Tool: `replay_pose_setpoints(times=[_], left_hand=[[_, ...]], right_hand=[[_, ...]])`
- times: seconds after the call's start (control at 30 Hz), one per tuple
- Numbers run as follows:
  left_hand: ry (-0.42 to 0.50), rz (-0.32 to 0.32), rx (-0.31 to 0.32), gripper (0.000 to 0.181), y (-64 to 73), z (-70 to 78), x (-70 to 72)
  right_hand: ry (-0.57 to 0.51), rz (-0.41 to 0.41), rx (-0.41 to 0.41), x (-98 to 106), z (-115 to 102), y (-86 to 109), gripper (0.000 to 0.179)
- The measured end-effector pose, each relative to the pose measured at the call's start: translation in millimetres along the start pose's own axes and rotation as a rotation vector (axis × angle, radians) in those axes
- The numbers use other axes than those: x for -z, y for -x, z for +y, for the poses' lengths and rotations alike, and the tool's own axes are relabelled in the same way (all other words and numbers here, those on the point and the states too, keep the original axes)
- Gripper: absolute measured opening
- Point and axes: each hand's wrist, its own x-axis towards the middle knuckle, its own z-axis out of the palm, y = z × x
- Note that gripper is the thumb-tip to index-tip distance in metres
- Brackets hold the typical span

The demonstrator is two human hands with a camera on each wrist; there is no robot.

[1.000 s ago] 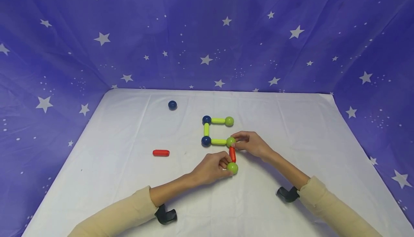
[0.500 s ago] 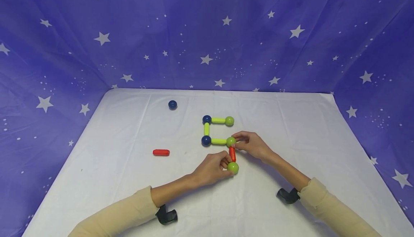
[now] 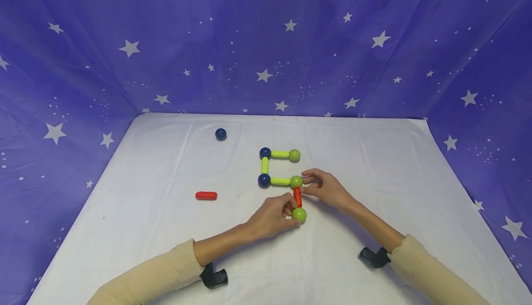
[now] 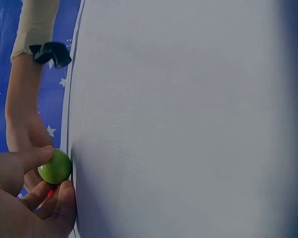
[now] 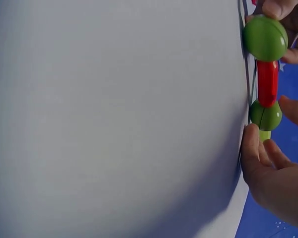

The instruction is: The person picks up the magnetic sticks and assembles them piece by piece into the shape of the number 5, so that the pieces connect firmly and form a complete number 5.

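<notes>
My left hand (image 3: pixel 272 217) pinches the near green ball (image 3: pixel 299 215) between thumb and fingers. From that ball a red rod (image 3: pixel 297 197) runs to a second green ball (image 3: pixel 296 181). My right hand (image 3: pixel 328 189) is beside this second ball, thumb and fingers parted around it; in the right wrist view a gap shows between the thumb (image 5: pixel 294 111) and the ball. Lime rods (image 3: pixel 280 181) and two dark blue balls (image 3: pixel 264 180) continue the figure, ending in a far green ball (image 3: pixel 294 155).
A loose red rod (image 3: pixel 206 196) lies on the white cloth left of the figure. Farther back is a lone dark blue ball (image 3: pixel 221 134). Purple star-printed fabric (image 3: pixel 266 64) rises behind and at both sides of the table. Black mounts (image 3: pixel 214 276) hang at both wrists.
The right hand's fingers have loosened from the middle green ball and drawn slightly to the right. The left hand keeps its pinch on the near green ball.
</notes>
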Motion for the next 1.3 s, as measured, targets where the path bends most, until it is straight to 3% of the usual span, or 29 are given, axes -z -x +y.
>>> replay_pose_setpoints(times=[0.13, 0.27, 0.43, 0.7, 0.83, 0.93, 1.07, 1.23, 1.3], left_hand=[[0.008, -0.001, 0.003, 0.026, 1.0, -0.6, 0.9], [0.012, -0.009, 0.002, 0.024, 1.9, -0.2, 2.7], [0.025, -0.014, -0.010, 0.024, 2.5, -0.3, 4.6], [0.043, -0.026, -0.007, 0.023, 3.2, -1.8, 5.7], [0.054, -0.020, 0.002, 0.024, 6.8, -2.2, 13.5], [0.046, 0.010, 0.010, 0.025, 12.3, -4.3, 27.3], [-0.021, 0.081, 0.013, 0.028, 25.3, -12.0, 59.6], [-0.209, 0.230, -0.006, 0.033, 52.1, -27.6, 113.1], [-0.290, 0.262, 0.014, 0.035, 65.2, -35.7, 132.6]], right_hand=[[-0.042, -0.014, -0.002, 0, 2, 16.9, 0.040], [-0.105, -0.123, 0.077, -5, 3, 34.0, 0.024], [-0.141, -0.225, 0.140, -12, 6, 43.4, 0.021], [-0.160, -0.224, 0.122, -15, 5, 45.7, 0.022], [-0.161, -0.226, 0.106, -15, 5, 46.0, 0.021], [-0.153, -0.221, 0.096, -16, 4, 46.1, 0.020], [-0.144, -0.216, 0.091, -16, 4, 46.1, 0.021], [-0.147, -0.219, 0.091, -16, 3, 46.8, 0.022], [-0.148, -0.218, 0.090, -16, 3, 47.3, 0.021]])
